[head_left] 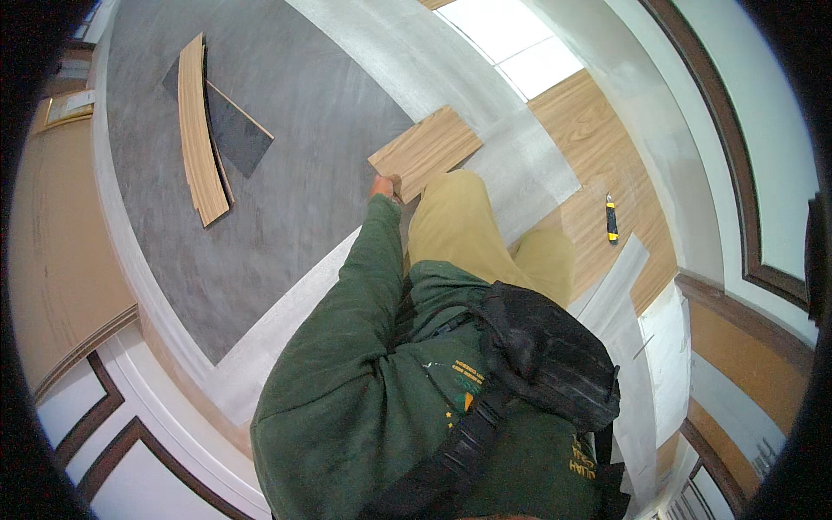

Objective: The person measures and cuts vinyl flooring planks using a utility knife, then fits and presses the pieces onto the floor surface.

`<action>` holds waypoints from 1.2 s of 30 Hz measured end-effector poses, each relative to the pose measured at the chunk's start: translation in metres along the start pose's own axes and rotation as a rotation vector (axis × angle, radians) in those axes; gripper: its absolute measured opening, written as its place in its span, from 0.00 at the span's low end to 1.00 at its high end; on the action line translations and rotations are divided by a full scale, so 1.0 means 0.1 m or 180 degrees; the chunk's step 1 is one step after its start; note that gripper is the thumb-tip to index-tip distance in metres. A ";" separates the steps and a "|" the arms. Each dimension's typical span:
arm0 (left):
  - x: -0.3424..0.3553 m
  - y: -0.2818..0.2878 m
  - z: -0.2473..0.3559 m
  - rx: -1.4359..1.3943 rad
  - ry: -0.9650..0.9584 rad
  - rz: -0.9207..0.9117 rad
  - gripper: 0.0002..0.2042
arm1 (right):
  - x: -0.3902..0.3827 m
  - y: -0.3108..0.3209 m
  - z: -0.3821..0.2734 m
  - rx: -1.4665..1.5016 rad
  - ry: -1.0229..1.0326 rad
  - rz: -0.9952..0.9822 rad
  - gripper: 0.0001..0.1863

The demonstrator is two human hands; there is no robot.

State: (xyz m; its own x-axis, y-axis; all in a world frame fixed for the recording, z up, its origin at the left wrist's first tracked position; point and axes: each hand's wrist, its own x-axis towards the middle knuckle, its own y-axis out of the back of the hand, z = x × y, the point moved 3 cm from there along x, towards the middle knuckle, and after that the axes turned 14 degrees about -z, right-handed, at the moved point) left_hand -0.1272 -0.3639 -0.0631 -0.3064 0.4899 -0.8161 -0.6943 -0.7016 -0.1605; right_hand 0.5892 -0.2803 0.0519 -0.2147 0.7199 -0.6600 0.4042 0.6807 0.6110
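My left hand [387,185] is closed on the near left corner of a short wood-grain floor plank [426,149]. The plank lies tilted just beyond my bent knee, and most of my fingers are hidden beneath it. The green sleeve of my left arm reaches forward over the edge of the grey floor [286,251]. My right hand is out of sight, as is its forearm. A black and yellow utility knife [612,219] rests on laid wood-grain flooring to my right.
Several long wood-grain planks [201,139] lie stacked at the far left, with a dark grey piece [238,134] beside them. Pale translucent sheeting [529,160] borders the flooring [582,121]. A brown board [65,243] stands at the left. A black bag [550,355] hangs across my front.
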 end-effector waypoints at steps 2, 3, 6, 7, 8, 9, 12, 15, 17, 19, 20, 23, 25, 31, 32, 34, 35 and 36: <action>-0.15 0.14 0.28 -0.0943 -0.0653 -0.0010 0.18 | 0.19 -0.15 -0.13 0.0102 0.0173 -0.0039 0.19; -0.21 0.18 0.41 -0.1388 -0.0974 -0.0048 0.20 | 0.27 -0.24 -0.17 0.0187 0.0267 -0.0040 0.19; -0.35 0.34 0.60 -0.1551 -0.1227 0.0039 0.19 | 0.44 -0.47 -0.28 -0.0107 0.0349 -0.0106 0.18; -0.37 0.39 0.66 -0.1495 -0.1327 -0.0061 0.20 | 0.43 -0.60 -0.32 -0.0104 0.0583 -0.0171 0.18; -0.27 0.26 0.82 -0.1543 -0.1489 -0.0302 0.20 | 0.48 -0.41 -0.19 -0.0191 0.0855 -0.0074 0.19; -0.18 0.13 1.01 -0.1579 -0.1655 -0.0525 0.21 | 0.57 -0.24 -0.19 -0.0277 0.1131 0.0003 0.19; -0.15 -0.58 1.07 -0.2041 -0.1607 -0.0631 0.19 | 0.52 -0.09 0.03 0.0752 -0.0766 -0.0532 0.20; 0.01 -0.72 1.57 -0.1802 -0.1603 -0.0621 0.17 | 0.31 -0.39 -0.58 0.1050 0.0519 -0.0365 0.23; 0.22 -0.93 1.90 -0.1617 -0.1570 -0.0654 0.16 | 0.29 -0.45 -1.03 0.0132 0.0081 -0.0690 0.22; 0.58 -1.77 2.16 -0.1738 -0.1501 -0.0990 0.16 | 0.20 -0.19 -0.82 0.0223 -0.0118 -0.0541 0.21; 0.78 -1.88 2.32 -0.1631 -0.1492 -0.1009 0.18 | 0.22 -0.25 -0.92 0.0392 -0.0125 -0.0617 0.21; 1.13 -2.38 2.42 -0.1595 -0.1262 -0.0841 0.21 | -0.01 -0.33 -1.07 0.0689 -0.0449 -0.0773 0.21; 1.37 -3.03 2.47 -0.1859 -0.1152 -0.1006 0.21 | -0.03 -0.09 -0.74 0.1690 -0.0656 -0.0671 0.20; 2.01 -3.25 2.50 -0.1669 -0.1001 -0.0723 0.20 | 0.13 0.08 -1.21 0.1933 -0.0850 -0.0642 0.19; 2.08 -3.16 2.52 -0.1619 -0.1043 -0.0626 0.20 | 0.19 0.12 -1.33 0.1956 -0.0846 -0.0700 0.20; 2.08 -3.07 2.51 -0.1666 -0.1163 -0.0627 0.20 | 0.31 0.27 -1.59 0.1352 -0.0713 -0.0954 0.21; 2.07 -3.07 2.51 -0.1717 -0.1246 -0.0633 0.20 | 0.44 0.36 -1.70 0.1022 -0.0611 -0.1061 0.22; 2.02 -3.22 2.51 -0.1879 -0.1179 -0.0688 0.21 | 0.50 0.44 -1.59 0.1048 -0.0601 -0.0954 0.23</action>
State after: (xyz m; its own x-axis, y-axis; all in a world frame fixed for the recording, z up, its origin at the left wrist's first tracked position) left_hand -0.1286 0.0907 -0.0371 -0.4751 0.7187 -0.5077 -0.3293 -0.6803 -0.6548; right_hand 0.4545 -0.1925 0.1150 -0.2119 0.4408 -0.8722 0.6157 0.7533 0.2312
